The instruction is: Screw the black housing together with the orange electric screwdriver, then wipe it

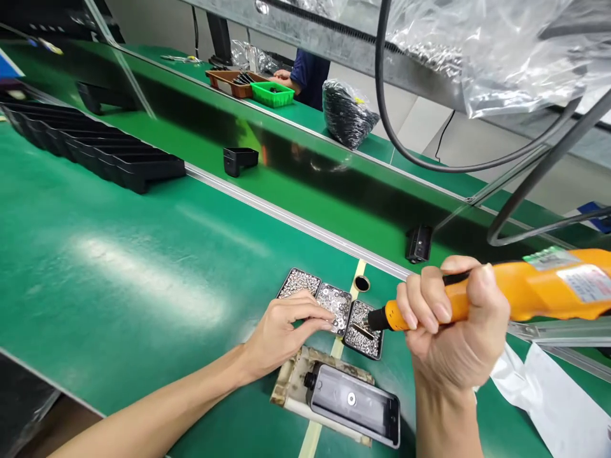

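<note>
Well, the right hand (pixel 456 324) has its fingers wrapped around an orange power screwdriver (pixel 539 289), whose tip end points down at the right-hand tray (pixel 380 351) of small metal screws. The left hand (pixel 291 324) reaches over the middle tray (pixel 342 333) of washers, thumb and fingertips close together; whether they pinch one, I cannot tell. Beside it sits a third tray (pixel 285 284) of small metal parts. Nearer the person, a black housing (pixel 329 410) lies on a stained block (pixel 285 391), a washer (pixel 352 399) inside it. Farther off, black housings (pixel 95 143) stand in a row.
</note>
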`<state>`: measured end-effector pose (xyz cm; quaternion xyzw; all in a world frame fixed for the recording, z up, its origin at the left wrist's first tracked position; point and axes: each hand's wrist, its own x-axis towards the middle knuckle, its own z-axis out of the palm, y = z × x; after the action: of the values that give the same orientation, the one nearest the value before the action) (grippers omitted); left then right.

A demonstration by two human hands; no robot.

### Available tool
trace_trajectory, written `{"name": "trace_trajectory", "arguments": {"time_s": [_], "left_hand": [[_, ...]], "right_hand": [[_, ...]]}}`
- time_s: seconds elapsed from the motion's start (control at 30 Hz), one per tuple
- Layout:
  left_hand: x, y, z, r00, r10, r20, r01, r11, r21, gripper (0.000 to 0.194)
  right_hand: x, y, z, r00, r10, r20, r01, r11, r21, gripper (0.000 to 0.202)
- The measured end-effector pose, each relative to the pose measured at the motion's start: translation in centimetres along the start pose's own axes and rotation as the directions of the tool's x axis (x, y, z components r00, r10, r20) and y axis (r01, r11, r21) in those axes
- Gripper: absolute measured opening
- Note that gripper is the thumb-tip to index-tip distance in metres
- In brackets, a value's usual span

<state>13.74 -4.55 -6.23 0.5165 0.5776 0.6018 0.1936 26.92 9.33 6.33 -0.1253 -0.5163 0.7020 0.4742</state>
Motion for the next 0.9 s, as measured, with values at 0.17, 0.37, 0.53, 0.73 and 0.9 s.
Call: {"name": "trace_trajectory", "arguments": {"time_s": [0.17,0.37,0.53,0.73,0.9], "left_hand": [[-0.9,0.0,0.5,0.999,-0.05,0.001,0.05,0.998,-0.042,0.019],[-0.9,0.4,0.7,0.999,-0.047,0.008,0.047,0.998,-0.036,0.027],[-0.9,0.6,0.7,0.999,-0.04,0.008,0.04,0.998,-0.044,0.027],[-1.4,0.2,1.2,0.998,-0.042,-0.046,0.041,0.999,-0.009,0.031],[-1.5,0.1,1.7,0.996,-0.011,-0.087,0.014,0.999,0.031,0.032]], "right_hand": [[-1.3,0.7,1.1,0.997,0.006,0.075,-0.005,1.0,-0.02,0.017],[-1.6,1.3,1.5,0.993,0.03,0.114,-0.027,0.999,-0.03,0.018],[-1.7,1.7,1.7,0.992,0.044,0.115,-0.041,0.999,-0.025,0.018],[-2.4,2.0,2.1,0.991,0.039,0.125,-0.031,0.997,-0.07,0.015],[-2.3,2.5,2.0,0.987,0.055,0.149,-0.048,0.998,-0.05,0.013]]}}
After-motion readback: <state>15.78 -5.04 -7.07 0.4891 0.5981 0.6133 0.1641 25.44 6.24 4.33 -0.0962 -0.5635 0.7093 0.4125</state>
